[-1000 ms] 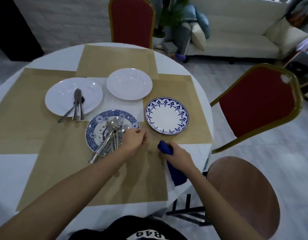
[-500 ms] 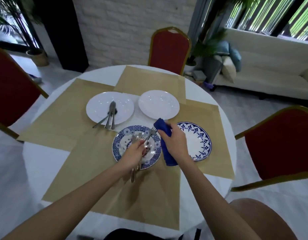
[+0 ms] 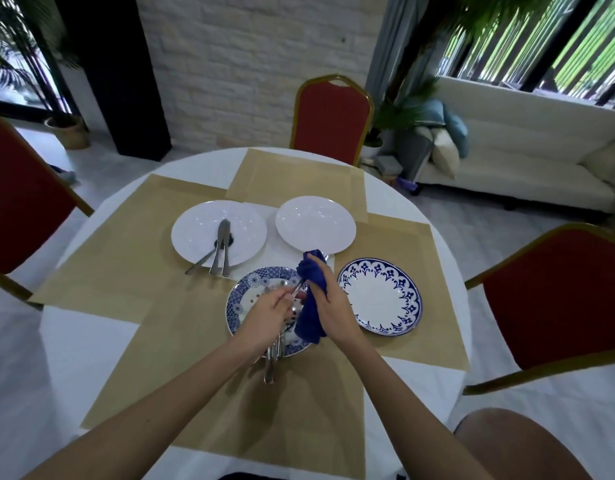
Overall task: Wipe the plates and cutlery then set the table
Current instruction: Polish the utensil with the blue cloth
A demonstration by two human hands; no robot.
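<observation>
My left hand [image 3: 268, 311] pinches the handle of one piece of steel cutlery [image 3: 296, 286] above a blue patterned plate [image 3: 243, 296]. My right hand [image 3: 332, 306] grips a dark blue cloth [image 3: 311, 299] wrapped round that piece's far end. More cutlery [image 3: 273, 358] lies on the same plate, its handles jutting over the near rim. To the right sits a white plate with a blue border [image 3: 380, 301]. Behind are two plain white plates: the left one [image 3: 195, 233] carries knives [image 3: 221, 245], the right one [image 3: 315, 225] is bare.
The round table [image 3: 77, 368] has a white cloth and several tan placemats [image 3: 133, 244]. Red chairs stand at the far side [image 3: 332, 117], left [image 3: 22, 206] and right [image 3: 555, 296]. A brown stool [image 3: 527, 445] is near right, a white sofa [image 3: 520, 157] behind.
My right hand brought the blue cloth from the table's near edge up over the patterned plate. My left hand lifted one piece of cutlery into the cloth. The camera tilted up and left.
</observation>
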